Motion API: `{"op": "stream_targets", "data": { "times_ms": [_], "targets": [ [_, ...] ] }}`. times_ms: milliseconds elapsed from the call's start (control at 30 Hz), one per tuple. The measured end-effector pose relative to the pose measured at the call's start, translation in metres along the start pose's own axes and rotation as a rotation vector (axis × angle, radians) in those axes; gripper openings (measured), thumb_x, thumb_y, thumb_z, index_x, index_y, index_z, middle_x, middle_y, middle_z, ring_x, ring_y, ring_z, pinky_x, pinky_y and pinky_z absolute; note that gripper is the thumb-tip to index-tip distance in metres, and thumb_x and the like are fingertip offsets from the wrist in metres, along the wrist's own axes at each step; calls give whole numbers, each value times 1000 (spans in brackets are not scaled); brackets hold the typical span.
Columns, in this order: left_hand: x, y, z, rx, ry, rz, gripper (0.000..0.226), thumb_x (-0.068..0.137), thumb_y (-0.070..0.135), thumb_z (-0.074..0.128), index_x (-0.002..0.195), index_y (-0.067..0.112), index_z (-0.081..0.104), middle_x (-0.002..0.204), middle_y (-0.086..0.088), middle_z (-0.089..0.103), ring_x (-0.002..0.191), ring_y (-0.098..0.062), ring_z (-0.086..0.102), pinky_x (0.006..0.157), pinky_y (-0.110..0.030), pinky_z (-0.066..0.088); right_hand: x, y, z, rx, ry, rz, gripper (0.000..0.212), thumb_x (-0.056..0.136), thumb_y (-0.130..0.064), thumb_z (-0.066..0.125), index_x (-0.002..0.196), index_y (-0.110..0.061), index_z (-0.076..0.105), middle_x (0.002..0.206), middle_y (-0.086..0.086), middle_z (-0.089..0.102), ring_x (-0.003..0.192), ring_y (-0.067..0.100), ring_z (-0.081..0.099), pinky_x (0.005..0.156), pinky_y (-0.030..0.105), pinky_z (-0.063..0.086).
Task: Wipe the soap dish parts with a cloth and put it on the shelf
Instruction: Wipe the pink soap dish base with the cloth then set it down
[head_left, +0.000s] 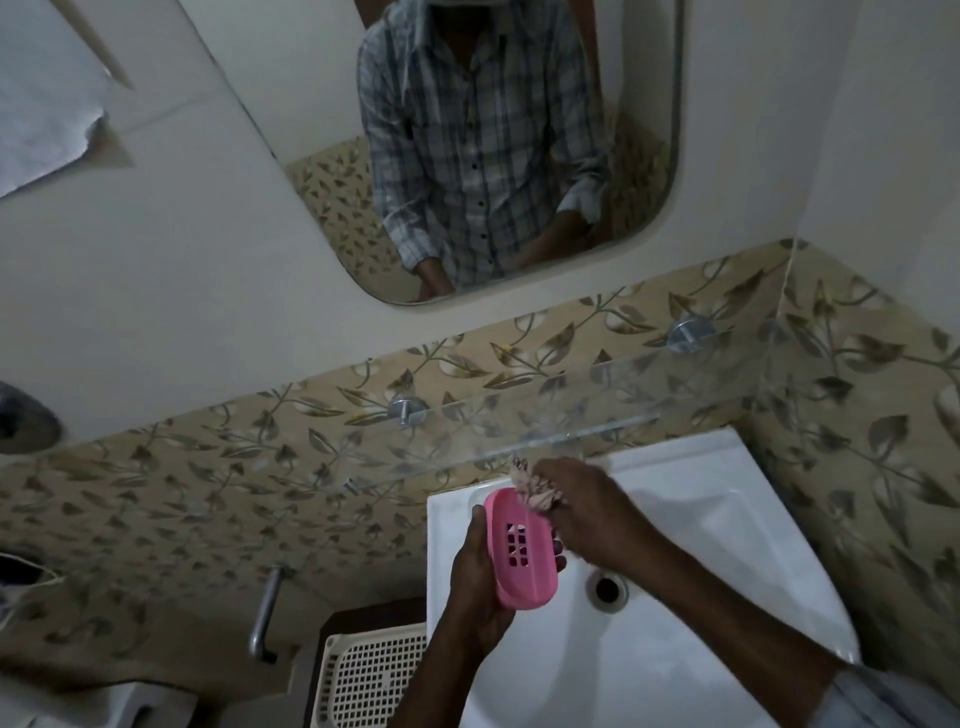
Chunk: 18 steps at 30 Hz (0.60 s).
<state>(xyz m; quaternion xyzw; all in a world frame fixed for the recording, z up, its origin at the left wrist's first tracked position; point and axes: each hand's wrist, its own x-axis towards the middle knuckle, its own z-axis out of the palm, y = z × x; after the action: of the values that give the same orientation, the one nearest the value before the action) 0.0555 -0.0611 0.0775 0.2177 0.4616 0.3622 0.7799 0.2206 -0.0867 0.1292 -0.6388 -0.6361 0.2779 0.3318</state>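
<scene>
A pink slotted soap dish part (521, 551) is held over the white sink, gripped from the left and below by my left hand (475, 587). My right hand (592, 512) is closed on a crumpled pale patterned cloth (535, 488), which presses against the dish's far end. A clear glass shelf (597, 410) on two metal brackets runs along the leaf-patterned tiles, just beyond the hands. Only this one dish part is in view.
The white sink (701, 530) with its drain hole (607, 587) lies under the hands. A mirror (493, 156) hangs above the shelf. A cream perforated basket (371, 675) stands left of the sink, beside a metal pipe (265, 608).
</scene>
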Motion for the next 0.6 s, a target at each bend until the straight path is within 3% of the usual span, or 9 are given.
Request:
{"op": "stream_targets", "data": {
  "times_ms": [100, 200, 267, 367, 433, 600],
  "targets": [
    [4, -5, 12, -7, 42, 7, 75, 92, 61, 40, 131, 0, 59, 128, -28, 64, 119, -41, 61, 110, -56, 40, -13, -6, 40, -180, -118, -79, 50, 89, -25, 58, 137, -14, 51, 135, 8, 55, 125, 26, 50, 103, 30, 37],
    [4, -11, 0, 90, 76, -7, 88, 89, 69, 38, 127, -8, 59, 129, -35, 60, 125, -46, 55, 114, -61, 34, -15, 7, 28, 88, -345, -62, 31, 87, -15, 63, 118, -15, 66, 118, 16, 67, 109, 33, 64, 95, 39, 51],
    [0, -12, -10, 177, -7, 60, 71, 94, 55, 52, 129, -6, 59, 128, -33, 61, 121, -43, 59, 110, -55, 42, -14, 22, 4, 328, -403, 31, 17, 81, -12, 74, 97, -18, 72, 100, 17, 74, 94, 32, 70, 87, 48, 57],
    [-2, -4, -15, 277, 38, 169, 40, 83, 24, 71, 118, 4, 68, 108, -21, 73, 96, -34, 69, 84, -48, 57, -23, 51, -22, 803, -239, 261, 29, 77, -5, 78, 105, -5, 70, 102, 19, 75, 97, 35, 72, 86, 49, 59],
    [-4, 0, -21, 395, 128, 264, 31, 76, 24, 74, 103, 10, 73, 87, -13, 75, 79, -24, 70, 67, -41, 58, -34, 64, -20, 1022, -132, 359, 38, 78, 0, 75, 115, -1, 66, 107, 22, 74, 100, 39, 71, 83, 47, 60],
    [-9, -1, -20, 793, 131, 419, 22, 61, 32, 74, 79, 20, 79, 72, -6, 77, 65, -14, 70, 57, -24, 52, -47, 61, 4, 1002, 192, 532, 31, 85, 13, 57, 109, -3, 67, 96, 19, 77, 87, 38, 74, 80, 50, 59]
  ]
}}
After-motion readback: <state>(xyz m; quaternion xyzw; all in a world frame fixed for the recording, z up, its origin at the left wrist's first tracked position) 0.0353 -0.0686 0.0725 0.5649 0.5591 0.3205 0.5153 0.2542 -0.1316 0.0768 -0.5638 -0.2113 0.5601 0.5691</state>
